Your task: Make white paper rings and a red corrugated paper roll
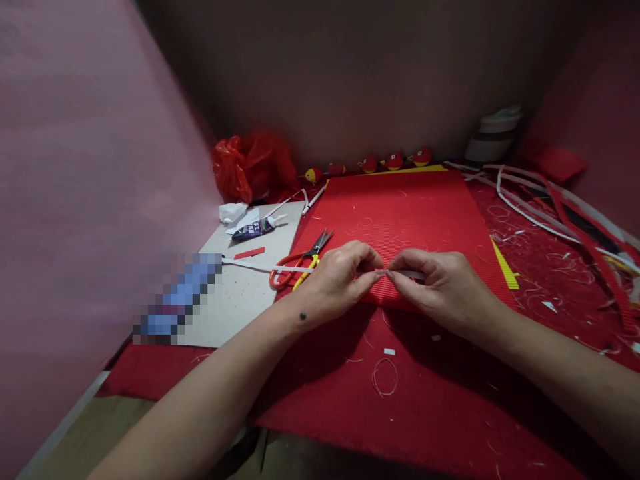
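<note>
I see the left hand (346,270) and right hand (434,279) pinch a white strip (260,267) in a narrow grip inside the worktop's near edge (425,407), its tail seemingly unworked, five finished-looking birds (369,164) along the far edge.

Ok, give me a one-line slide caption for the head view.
Left hand and right hand pinch a pale strip over a red ribbed sheet, with scissors lying nearby.

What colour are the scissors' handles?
One handle is orange-red, the other handle yellow. Best seen in the head view.
</note>
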A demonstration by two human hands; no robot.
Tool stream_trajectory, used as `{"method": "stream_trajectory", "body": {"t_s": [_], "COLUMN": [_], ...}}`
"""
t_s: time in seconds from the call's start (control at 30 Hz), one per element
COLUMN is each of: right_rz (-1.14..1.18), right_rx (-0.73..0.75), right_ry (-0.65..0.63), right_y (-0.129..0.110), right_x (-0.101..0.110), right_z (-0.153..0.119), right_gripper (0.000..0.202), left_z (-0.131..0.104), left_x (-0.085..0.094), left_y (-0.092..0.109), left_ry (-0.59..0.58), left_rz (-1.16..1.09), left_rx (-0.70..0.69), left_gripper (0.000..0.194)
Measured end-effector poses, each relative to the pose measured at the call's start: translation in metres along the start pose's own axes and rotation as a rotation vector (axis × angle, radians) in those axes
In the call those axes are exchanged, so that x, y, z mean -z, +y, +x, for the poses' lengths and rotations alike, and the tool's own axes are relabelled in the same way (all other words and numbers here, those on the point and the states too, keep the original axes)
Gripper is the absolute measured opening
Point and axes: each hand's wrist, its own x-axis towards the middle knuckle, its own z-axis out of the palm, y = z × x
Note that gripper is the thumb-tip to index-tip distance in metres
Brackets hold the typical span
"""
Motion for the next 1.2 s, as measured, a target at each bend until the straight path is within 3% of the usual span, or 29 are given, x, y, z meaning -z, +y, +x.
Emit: {"method": "stream_trajectory", "body": {"t_s": [0.4, 0.73, 1.0, 1.2], "right_rz": [0.074, 0.14, 0.06, 0.049], "right_rx": [-0.01, -0.01, 0.037, 0.013], "right_ry": [0.033, -0.038, 0.053, -0.074], "right_y": [-0.0036, -0.0005, -0.0058, -0.003], "right_x": [0.0013, 0.0022, 0.0054, 0.0078], "right_z": [-0.0018, 0.0004, -0.0005, 0.002], "right_gripper": [0.011, 0.013, 0.012, 0.013], "left_z": [-0.0008, -0.0003, -0.0007, -0.0006], "left_x": [0.0027, 0.0022, 0.0031, 0.0033], "left_y": [0.0029, 0.0032, 0.0011, 0.0013], "left_ry": [0.014, 0.036, 0.047, 0.036], "left_rz": [0.0, 0.017, 0.045, 0.089], "left_rx": [-0.072, -0.066, -0.095, -0.121], "left_gripper": [0.007, 0.004, 0.005, 0.006]}}
